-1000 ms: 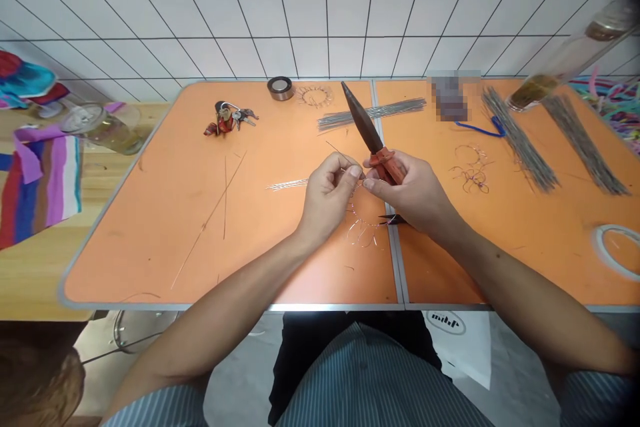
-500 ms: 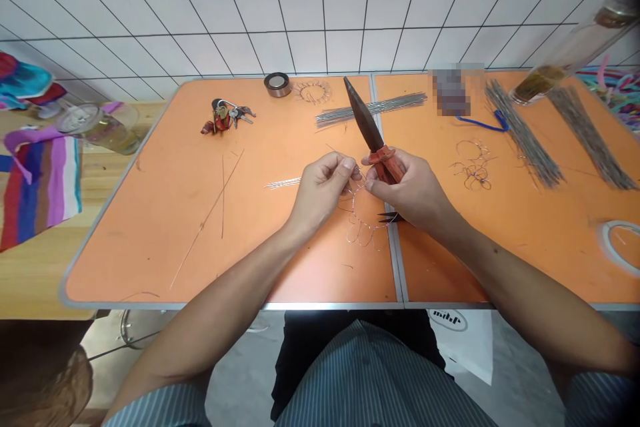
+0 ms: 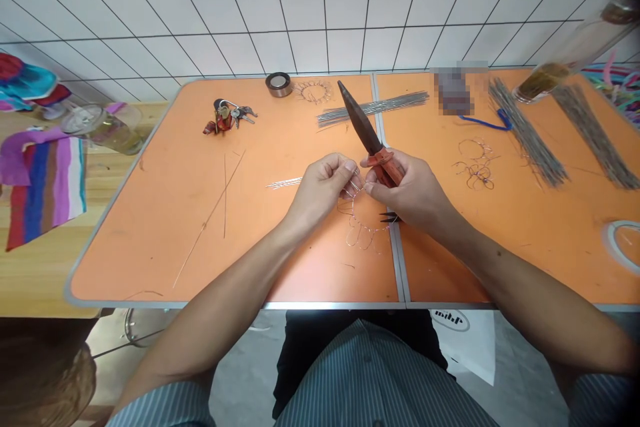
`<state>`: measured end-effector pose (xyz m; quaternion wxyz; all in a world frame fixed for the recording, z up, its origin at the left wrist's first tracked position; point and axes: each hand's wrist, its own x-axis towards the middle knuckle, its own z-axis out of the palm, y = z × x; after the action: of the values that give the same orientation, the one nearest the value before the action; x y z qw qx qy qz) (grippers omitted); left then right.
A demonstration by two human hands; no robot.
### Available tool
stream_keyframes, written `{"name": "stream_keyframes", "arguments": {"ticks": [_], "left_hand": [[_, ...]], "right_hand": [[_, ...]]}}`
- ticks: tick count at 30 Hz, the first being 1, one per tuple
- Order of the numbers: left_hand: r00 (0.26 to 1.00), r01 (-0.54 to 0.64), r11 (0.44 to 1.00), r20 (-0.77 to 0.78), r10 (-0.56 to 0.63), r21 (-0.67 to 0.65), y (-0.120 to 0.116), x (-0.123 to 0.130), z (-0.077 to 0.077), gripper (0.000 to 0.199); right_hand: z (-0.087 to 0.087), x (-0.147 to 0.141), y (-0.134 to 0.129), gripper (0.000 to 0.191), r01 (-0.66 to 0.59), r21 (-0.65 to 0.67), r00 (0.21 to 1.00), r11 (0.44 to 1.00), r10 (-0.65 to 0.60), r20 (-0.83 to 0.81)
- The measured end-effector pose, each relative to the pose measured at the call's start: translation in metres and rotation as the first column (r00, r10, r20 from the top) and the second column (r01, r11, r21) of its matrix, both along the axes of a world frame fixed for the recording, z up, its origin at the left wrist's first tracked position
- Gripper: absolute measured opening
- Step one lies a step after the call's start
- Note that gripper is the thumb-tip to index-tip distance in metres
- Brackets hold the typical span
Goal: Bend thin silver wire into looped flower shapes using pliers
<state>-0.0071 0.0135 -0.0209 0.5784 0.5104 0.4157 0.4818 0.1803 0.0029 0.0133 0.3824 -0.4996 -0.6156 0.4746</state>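
The left hand's fingers (image 3: 343, 170) were closed in a pinch on a looped wire ring (image 3: 354, 213), which hung between the two hands above the orange bench (image 3: 280, 267), near its metal seam. The right hand (image 3: 415, 183) had its fingers wrapped around the red handles of long-nose pliers (image 3: 361, 120), their closed jaws pointing up and toward the far edge; whether its fingertips also gripped the wire, one could not tell. Two dark pointed tips (image 3: 387, 215) showed from beneath that hand. A short wire bundle (image 3: 285, 183) lay beside the left hand. Farther back lay a longer wire bundle (image 3: 373, 109), a tape roll (image 3: 279, 85) and keys (image 3: 231, 115).
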Motion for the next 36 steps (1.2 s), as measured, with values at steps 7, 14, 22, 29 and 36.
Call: {"name": "stream_keyframes", "arguments": {"ticks": [7, 14, 22, 29, 36], "left_hand": [[0.999, -0.045, 0.998, -0.003, 0.045, 0.041, 0.0004, -0.0016, 0.0064, 0.025], [0.997, -0.076, 0.996, 0.030, 0.075, 0.051, 0.0017, -0.0028, 0.0050, 0.020], [0.998, -0.055, 0.997, 0.023, 0.054, 0.060, -0.0026, -0.0003, 0.0071, 0.025], [0.997, -0.065, 0.996, 0.036, 0.063, 0.064, -0.0030, 0.0011, 0.0078, 0.031], [0.994, -0.097, 0.993, 0.066, 0.092, 0.071, -0.0021, -0.0007, 0.0067, 0.032]], "right_hand": [[-0.0017, 0.0029, 0.0011, 0.028, -0.025, -0.036, 0.999, 0.999, 0.025, 0.024], [-0.0037, 0.0039, 0.0018, 0.026, 0.050, -0.012, 0.998, 0.999, -0.051, -0.024], [-0.0001, 0.0022, -0.0008, 0.027, 0.084, -0.017, 0.994, 0.996, -0.085, -0.065], [-0.0028, 0.0031, -0.0006, 0.028, 0.072, -0.040, 0.996, 0.997, -0.074, -0.043], [-0.0039, 0.0035, -0.0009, 0.026, 0.083, -0.035, 0.995, 0.996, -0.085, -0.049]]}}
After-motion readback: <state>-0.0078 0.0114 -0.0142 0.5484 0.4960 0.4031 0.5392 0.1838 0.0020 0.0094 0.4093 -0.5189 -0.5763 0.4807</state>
